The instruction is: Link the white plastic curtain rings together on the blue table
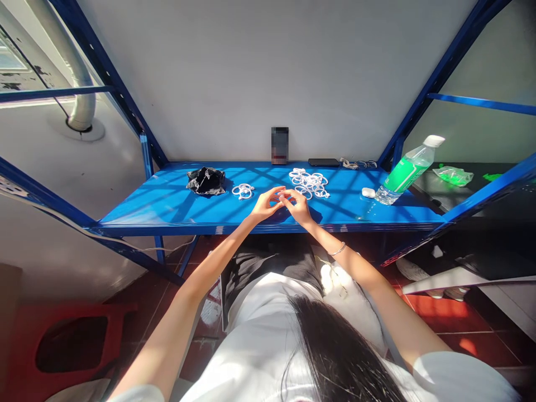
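Observation:
Above the front part of the blue table (167, 215), my left hand (267, 205) and my right hand (298, 207) meet at the fingertips. The fingers of each are curled together in a pinch. Whatever lies between them, if anything, is too small to make out. Just beyond my right hand is a loose pile of white loops (309, 182), which look like elastic rings or coiled cord. A smaller bunch of similar white loops (243, 191) lies to the left of my left hand.
A crumpled black plastic bag (206, 182) lies at the left. At the back, a dark phone-like device (280, 146) stands against the wall, with a flat black device (324, 162) and a cable (355, 164) beside it. Right: a small white case (368, 192) and a green-labelled bottle (406, 174).

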Demonstrator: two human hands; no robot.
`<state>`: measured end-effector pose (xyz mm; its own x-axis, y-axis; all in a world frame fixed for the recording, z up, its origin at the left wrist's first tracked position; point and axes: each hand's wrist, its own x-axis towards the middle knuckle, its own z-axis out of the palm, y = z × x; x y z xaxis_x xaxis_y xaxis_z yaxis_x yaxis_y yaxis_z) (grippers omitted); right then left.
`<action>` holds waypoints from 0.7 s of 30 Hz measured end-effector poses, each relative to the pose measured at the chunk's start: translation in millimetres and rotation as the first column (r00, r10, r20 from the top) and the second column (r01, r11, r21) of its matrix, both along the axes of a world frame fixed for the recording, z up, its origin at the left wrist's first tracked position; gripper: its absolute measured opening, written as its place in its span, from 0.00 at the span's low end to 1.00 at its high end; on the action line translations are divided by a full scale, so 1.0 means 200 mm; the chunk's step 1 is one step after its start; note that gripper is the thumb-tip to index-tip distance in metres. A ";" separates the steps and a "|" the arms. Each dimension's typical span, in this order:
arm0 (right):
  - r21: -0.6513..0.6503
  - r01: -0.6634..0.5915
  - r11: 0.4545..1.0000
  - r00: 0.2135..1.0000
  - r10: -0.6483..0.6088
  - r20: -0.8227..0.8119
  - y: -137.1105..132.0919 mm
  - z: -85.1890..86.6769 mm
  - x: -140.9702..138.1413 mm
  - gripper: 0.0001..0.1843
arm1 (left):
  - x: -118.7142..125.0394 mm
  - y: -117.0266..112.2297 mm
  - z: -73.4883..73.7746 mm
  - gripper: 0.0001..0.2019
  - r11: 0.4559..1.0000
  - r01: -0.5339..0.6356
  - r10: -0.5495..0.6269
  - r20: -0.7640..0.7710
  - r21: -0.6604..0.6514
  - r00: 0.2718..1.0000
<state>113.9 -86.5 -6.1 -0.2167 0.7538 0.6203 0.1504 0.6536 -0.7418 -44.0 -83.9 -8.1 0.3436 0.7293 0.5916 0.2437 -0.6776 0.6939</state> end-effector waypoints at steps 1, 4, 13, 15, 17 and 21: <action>0.002 0.005 1.000 1.000 -0.005 0.001 0.00 0.00 0.00 0.18 | 0.00 0.00 0.00 0.28 1.000 -0.015 0.015 -0.001 0.012 1.000; 0.022 0.024 0.999 1.000 -0.024 -0.016 -0.01 0.01 0.00 0.17 | 0.00 0.01 -0.01 0.26 0.995 -0.077 0.077 0.001 0.056 0.997; 0.102 0.086 0.991 0.996 -0.086 -0.002 -0.02 0.03 0.01 0.14 | -0.02 0.00 0.00 0.25 0.934 -0.308 0.316 -0.019 0.179 0.949; 0.122 0.091 0.988 0.995 -0.095 0.024 0.00 0.02 0.02 0.15 | -0.02 0.00 0.00 0.25 0.918 -0.346 0.357 -0.024 0.194 0.934; 0.164 0.114 0.980 0.988 -0.129 0.087 0.02 0.02 0.04 0.16 | -0.02 0.00 0.00 0.25 0.900 -0.380 0.391 -0.010 0.216 0.920; 0.280 0.156 0.947 0.940 -0.230 0.252 0.07 0.01 0.08 0.18 | -0.02 0.01 -0.01 0.24 0.880 -0.410 0.420 0.011 0.241 0.907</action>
<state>129.6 -72.7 -4.4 -0.2737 0.6250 0.7311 0.4682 0.7506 -0.4663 -48.2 -82.4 -9.6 0.0670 0.6542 0.7534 0.5628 -0.6482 0.5129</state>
